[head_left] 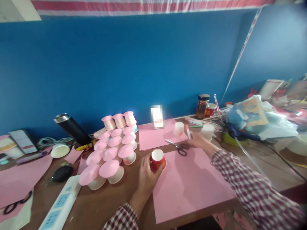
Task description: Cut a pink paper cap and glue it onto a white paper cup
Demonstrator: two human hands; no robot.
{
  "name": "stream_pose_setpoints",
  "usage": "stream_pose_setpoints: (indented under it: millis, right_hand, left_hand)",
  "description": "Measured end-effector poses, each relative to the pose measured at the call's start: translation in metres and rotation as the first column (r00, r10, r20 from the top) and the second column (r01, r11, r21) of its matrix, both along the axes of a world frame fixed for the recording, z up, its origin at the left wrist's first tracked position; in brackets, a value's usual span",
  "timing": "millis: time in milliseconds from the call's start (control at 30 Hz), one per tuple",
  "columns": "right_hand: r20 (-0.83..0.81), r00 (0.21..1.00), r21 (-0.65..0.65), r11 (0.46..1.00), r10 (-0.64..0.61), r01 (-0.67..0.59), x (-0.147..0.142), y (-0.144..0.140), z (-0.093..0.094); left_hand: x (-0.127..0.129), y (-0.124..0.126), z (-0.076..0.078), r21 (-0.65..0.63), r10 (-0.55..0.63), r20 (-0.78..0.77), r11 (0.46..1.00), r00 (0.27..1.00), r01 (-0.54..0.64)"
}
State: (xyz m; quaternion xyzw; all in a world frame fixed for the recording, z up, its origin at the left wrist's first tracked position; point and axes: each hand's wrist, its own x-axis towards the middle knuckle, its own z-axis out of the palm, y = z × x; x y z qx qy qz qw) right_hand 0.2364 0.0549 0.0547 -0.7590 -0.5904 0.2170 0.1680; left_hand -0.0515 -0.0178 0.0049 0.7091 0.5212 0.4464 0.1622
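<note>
Red paper curves inside our left hand, whose fingers bend along the left wall of the red cup while the thumb lies across its near side. We have the hand parted about as wide as the cup, closed lightly round it low on the wall. It looks upside down, pale base up and wider rim below, at the far-left corner of the front pink sheet.

We judge the cup very light and smooth, with a thin wall that would dent under a hard squeeze; the rim end should be its stiffest part, so low on the sides, with soft pressure, seems the best place to hold it.

Right of that grip and farther off, our right hand is stretched out beside a red-and-white pen. Blur hides its fingertips, so we cannot tell whether they pinch the pen or merely reach toward it. Scissors lie between our two hands, just beyond the cup.

Past the scissors, a small white cup stands on the back pink sheet, and a pale cup sits just beyond our right hand. Left of the holding hand, near but apart, stand rows of cups capped with pink discs. Farther left, we see a black tumbler leaning over and a white power strip.
</note>
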Motion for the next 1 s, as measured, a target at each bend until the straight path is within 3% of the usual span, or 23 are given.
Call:
stream_pose_setpoints:
  millis: [200, 267, 367, 500, 600, 667, 733, 800, 867, 1000]
  right_hand:
    - [-0.238, 0.969, 0.034, 0.998, 0.059, -0.053, -0.004, -0.063, -0.005]
    - [-0.403, 0.913, 0.06, 0.997, 0.067, -0.047, -0.008, -0.085, -0.005]
    - [-0.489, 0.855, 0.092, 0.985, 0.171, -0.145, -0.018, -0.111, 0.001]
    - [-0.524, 0.78, 0.111, 0.935, 0.343, -0.336, -0.043, -0.142, 0.012]
    - [-0.609, 0.707, 0.035, 0.903, 0.36, -0.429, -0.068, -0.164, 0.022]
    - [-0.697, 0.599, 0.055, 0.862, 0.394, -0.503, -0.084, -0.178, 0.029]
    - [-0.779, 0.494, 0.069, 0.837, 0.385, -0.543, -0.097, -0.188, 0.032]
    - [-0.832, 0.426, 0.074, 0.832, 0.355, -0.55, -0.107, -0.195, 0.033]
    - [-0.871, 0.374, 0.075, 0.838, 0.319, -0.541, -0.114, -0.2, 0.03]
    - [-0.916, 0.35, -0.007, 0.863, 0.198, -0.505, -0.12, -0.21, 0.02]
  left_hand:
    - [0.003, -0.003, 0.0, 0.049, 0.004, -0.049, 0.999, 0.999, -0.002]
    - [0.003, -0.003, 0.0, 0.088, 0.019, -0.079, 0.996, 0.997, -0.012]
    - [-0.002, -0.005, 0.005, 0.155, 0.049, -0.104, 0.987, 0.993, -0.033]
    - [-0.014, -0.02, 0.031, 0.181, 0.064, -0.004, 0.981, 0.998, -0.063]
    - [-0.012, -0.045, 0.054, -0.005, -0.078, 0.184, 0.997, 0.98, 0.08]
    - [-0.004, -0.064, 0.064, -0.236, -0.106, 0.414, 0.947, 0.904, 0.219]
    - [0.005, -0.08, 0.067, -0.401, -0.03, 0.615, 0.848, 0.788, 0.346]
    - [0.012, -0.092, 0.067, -0.43, 0.088, 0.787, 0.788, 0.611, 0.44]
    - [0.015, -0.1, 0.066, -0.419, 0.19, 0.872, 0.766, 0.45, 0.488]
    - [0.016, -0.111, 0.066, -0.401, 0.297, 0.915, 0.755, 0.273, 0.52]
